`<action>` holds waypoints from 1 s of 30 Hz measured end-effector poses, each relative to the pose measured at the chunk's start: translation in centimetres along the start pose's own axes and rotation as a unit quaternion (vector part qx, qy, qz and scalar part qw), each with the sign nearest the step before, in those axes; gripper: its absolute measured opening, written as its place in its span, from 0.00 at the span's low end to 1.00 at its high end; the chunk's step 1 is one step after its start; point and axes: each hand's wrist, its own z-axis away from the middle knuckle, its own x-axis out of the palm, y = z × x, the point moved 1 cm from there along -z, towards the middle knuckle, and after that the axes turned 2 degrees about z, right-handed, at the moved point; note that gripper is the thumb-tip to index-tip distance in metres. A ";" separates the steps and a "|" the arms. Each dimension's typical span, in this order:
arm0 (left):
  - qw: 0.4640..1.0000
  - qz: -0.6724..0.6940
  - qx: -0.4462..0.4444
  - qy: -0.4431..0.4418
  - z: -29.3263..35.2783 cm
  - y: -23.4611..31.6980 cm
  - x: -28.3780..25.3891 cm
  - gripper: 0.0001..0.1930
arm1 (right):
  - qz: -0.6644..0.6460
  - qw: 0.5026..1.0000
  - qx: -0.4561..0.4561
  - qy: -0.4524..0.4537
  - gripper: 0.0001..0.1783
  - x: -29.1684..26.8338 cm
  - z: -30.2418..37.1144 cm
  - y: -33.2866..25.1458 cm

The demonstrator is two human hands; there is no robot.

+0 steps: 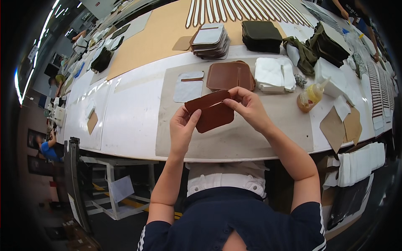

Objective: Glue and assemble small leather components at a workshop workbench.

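Observation:
Between both hands I hold a reddish-brown leather piece (215,118) above the table mat, with a narrow slit gaping along its upper part. My left hand (183,125) pinches its left end, thumb in front. My right hand (245,104) grips the upper right corner between thumb and fingers. Just beyond lies a stack of brown leather pieces (228,75). To its left a pale grey panel (188,86) with a brown strip across it lies flat on the mat. A stack of white pieces (274,74) sits to the right of the brown stack.
A bottle of amber liquid (310,98) stands at the right. Farther back are a pile of grey-topped pieces (209,41), a dark green stack (261,37) and rows of brown-edged strips (247,11). Tan boards (333,127) lie near the right edge. Other people work around the tables.

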 end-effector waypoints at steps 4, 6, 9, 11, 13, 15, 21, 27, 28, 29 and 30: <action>1.000 -0.003 0.007 0.000 -0.1 0.3 0.2 0.10 | 0.014 0.999 0.007 -0.043 0.07 -0.3 0.1 0.4; 1.000 -0.004 0.001 -0.001 -0.1 0.3 0.2 0.10 | -0.006 0.999 0.015 -0.040 0.07 -0.2 0.1 0.4; 1.000 -0.001 -0.007 -0.001 -0.2 0.2 0.1 0.09 | -0.048 0.997 0.040 -0.045 0.07 -0.2 0.2 0.2; 1.000 0.004 -0.009 -0.002 -0.2 0.2 0.1 0.09 | -0.070 0.995 0.058 -0.051 0.07 -0.3 0.2 0.2; 1.000 0.010 -0.012 -0.004 -0.3 0.0 0.1 0.09 | -0.099 0.991 0.071 -0.057 0.09 -0.3 0.1 0.4; 1.000 0.011 -0.014 -0.003 -0.2 0.0 0.1 0.09 | -0.110 0.990 0.071 -0.048 0.09 0.0 0.1 0.4; 1.000 -0.001 -0.021 0.006 -0.1 0.1 -0.1 0.09 | -0.138 0.985 0.090 -0.053 0.10 0.4 0.1 0.5; 0.999 -0.004 0.007 0.037 0.0 0.9 -1.6 0.08 | -0.100 0.987 0.105 -0.072 0.21 0.4 -0.2 1.7; 0.999 -0.014 0.019 0.045 0.0 1.1 -2.1 0.08 | -0.100 0.987 0.103 -0.072 0.21 0.4 -0.2 1.9; 0.997 -0.030 0.031 0.057 0.1 1.5 -2.4 0.08 | -0.080 0.987 0.110 -0.081 0.21 0.3 -0.2 2.0; 0.997 -0.031 0.033 0.057 0.1 1.9 -2.9 0.08 | -0.060 0.987 0.118 -0.090 0.21 0.3 -0.2 2.1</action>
